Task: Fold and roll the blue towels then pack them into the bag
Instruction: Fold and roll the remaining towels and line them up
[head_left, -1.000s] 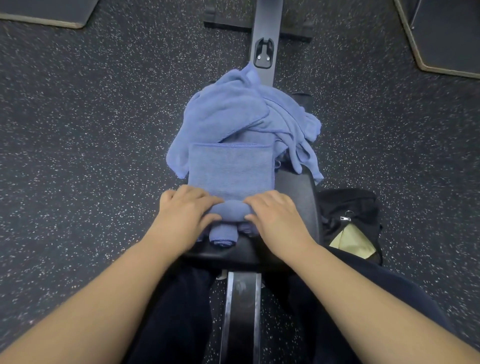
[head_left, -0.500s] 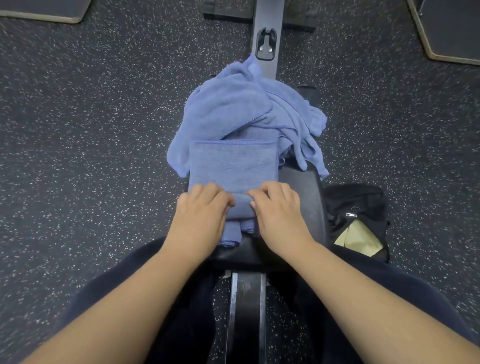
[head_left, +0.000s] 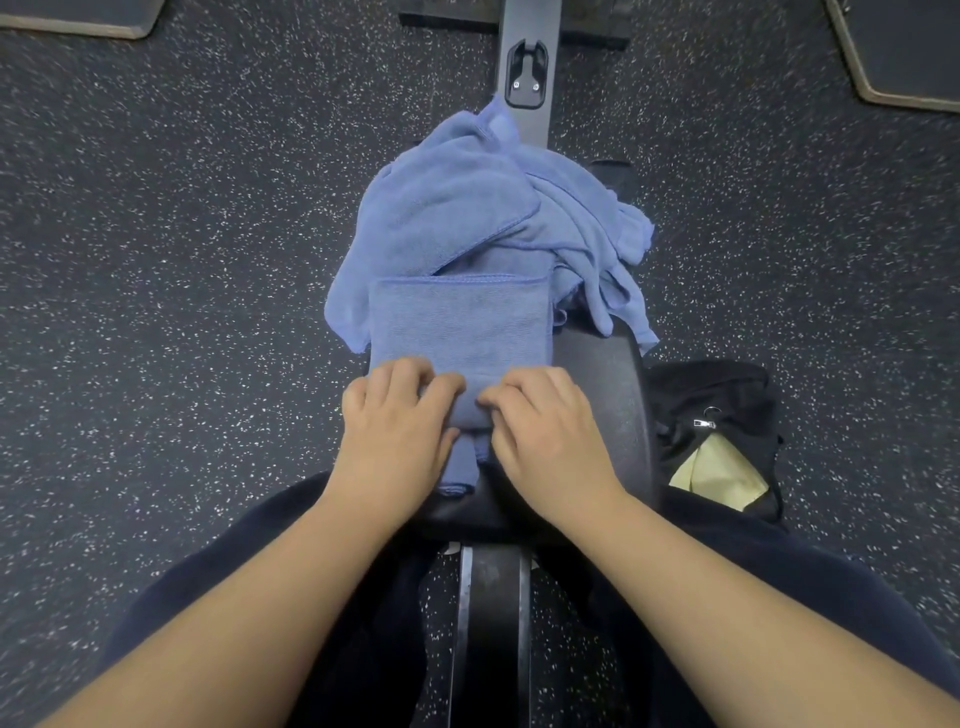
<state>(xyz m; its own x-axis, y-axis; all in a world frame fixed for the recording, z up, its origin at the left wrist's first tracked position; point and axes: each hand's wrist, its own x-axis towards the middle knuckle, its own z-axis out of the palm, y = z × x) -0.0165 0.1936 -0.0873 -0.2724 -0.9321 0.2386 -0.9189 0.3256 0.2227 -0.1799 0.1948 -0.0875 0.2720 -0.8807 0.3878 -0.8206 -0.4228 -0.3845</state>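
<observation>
**Towel half rolled on the bench pad**

The folded blue towel (head_left: 460, 322) lies on the black bench pad (head_left: 597, 374), its near end wound into a roll. The left hand (head_left: 397, 436) and right hand (head_left: 545, 431) curl their fingers over that roll, gripping it. Behind it sits a heap of loose blue towels (head_left: 467, 208). On the speckled floor (head_left: 182, 312) to the right, touching the pad, a black bag (head_left: 727, 400) stands unzipped, holding a pale yellow cloth (head_left: 717, 473).

We see a folded blue terry towel (head_left: 460, 322) lying flat on the black padded bench seat (head_left: 597, 379), its near end rolled up. Behind it sits a crumpled heap of blue towels (head_left: 483, 208). To the right, on the floor, the black zippered bag (head_left: 727, 410) looks partly open, perhaps.
</observation>
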